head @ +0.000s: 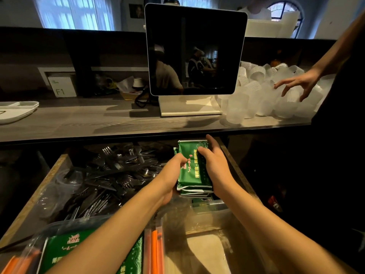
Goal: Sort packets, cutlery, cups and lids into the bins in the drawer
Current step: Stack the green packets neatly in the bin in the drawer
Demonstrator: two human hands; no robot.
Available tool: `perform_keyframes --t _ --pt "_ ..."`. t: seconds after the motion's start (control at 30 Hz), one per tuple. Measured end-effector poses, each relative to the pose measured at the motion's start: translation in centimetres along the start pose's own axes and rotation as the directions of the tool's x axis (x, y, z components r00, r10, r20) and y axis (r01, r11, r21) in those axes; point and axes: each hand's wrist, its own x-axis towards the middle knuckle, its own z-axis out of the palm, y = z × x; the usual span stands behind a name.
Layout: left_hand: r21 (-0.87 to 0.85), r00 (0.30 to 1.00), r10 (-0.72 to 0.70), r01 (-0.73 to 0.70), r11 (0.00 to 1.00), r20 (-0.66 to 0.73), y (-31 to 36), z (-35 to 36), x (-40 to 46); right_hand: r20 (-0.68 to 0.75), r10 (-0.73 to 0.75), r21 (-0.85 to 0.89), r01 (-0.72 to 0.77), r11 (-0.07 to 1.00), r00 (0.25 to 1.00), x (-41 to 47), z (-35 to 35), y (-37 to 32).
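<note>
Green packets (67,252) in a clear bin (47,232) lie nearest, under the left forearm. Beyond, a stack of green packets (192,169) is gripped from both sides over the open drawer (39,186) by the left hand (169,175) and right hand (213,167). Left of the hands, black cutlery (118,173) is heaped. Up right, clear cups (262,95) are touched by another person's hand (298,84).

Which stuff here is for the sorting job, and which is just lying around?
For the job:
green packets, held by both hands, left and right
cutlery
plastic cups
clear bin

Lying about:
screen
white box
white trays
</note>
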Motion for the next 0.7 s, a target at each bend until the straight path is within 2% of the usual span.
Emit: perform_keyframes --t 0.1,0.13,0.27,0.33,0.4,0.43,0.5,0.57,0.7 --pt "0.052 0.997 0.031 -0.027 0.998 -0.077 -0.6 0.2 0.7 0.026 -0.017 -0.006 0.017 1.000 1.000 -0.4 0.4 0.4" --pt "0.055 0.996 0.050 -0.046 0.997 -0.078 -0.8 0.2 1.0 0.035 0.008 0.039 -0.010 0.999 0.999 -0.5 0.4 0.4" --pt "-0.106 0.991 0.001 -0.015 0.994 -0.132 -1.1 -1.9 2.6 0.160 0.164 0.368 -0.213 0.905 0.973 1.4 -0.4 0.4" --pt "-0.137 0.977 0.035 -0.065 0.988 -0.209 -0.5 -3.1 3.3 0.066 0.219 0.345 -0.228 0.910 0.973 3.6 -1.3 1.5" --pt "-0.146 0.954 0.086 -0.132 0.980 -0.287 0.6 -4.2 3.2 -0.069 0.279 0.028 -0.278 0.960 0.958 5.3 -2.5 3.3" --pt "-0.165 0.946 0.100 -0.157 0.974 -0.308 0.9 -4.6 3.2 -0.060 0.286 -0.175 -0.292 0.940 0.956 5.9 -3.2 4.4" --pt "-0.187 0.937 0.109 -0.179 0.966 -0.331 1.0 -5.1 3.4 0.035 0.301 -0.524 -0.239 0.817 0.953 6.7 -4.1 6.1" --pt "-0.195 0.933 0.106 -0.181 0.964 -0.343 0.7 -5.4 3.6 0.093 0.311 -0.744 -0.141 0.653 0.946 7.2 -4.5 7.4" --pt "-0.225 0.947 0.097 -0.171 0.959 -0.307 0.6 -5.5 3.8 0.134 0.370 -0.943 0.003 0.334 0.919 8.0 -4.2 8.8"
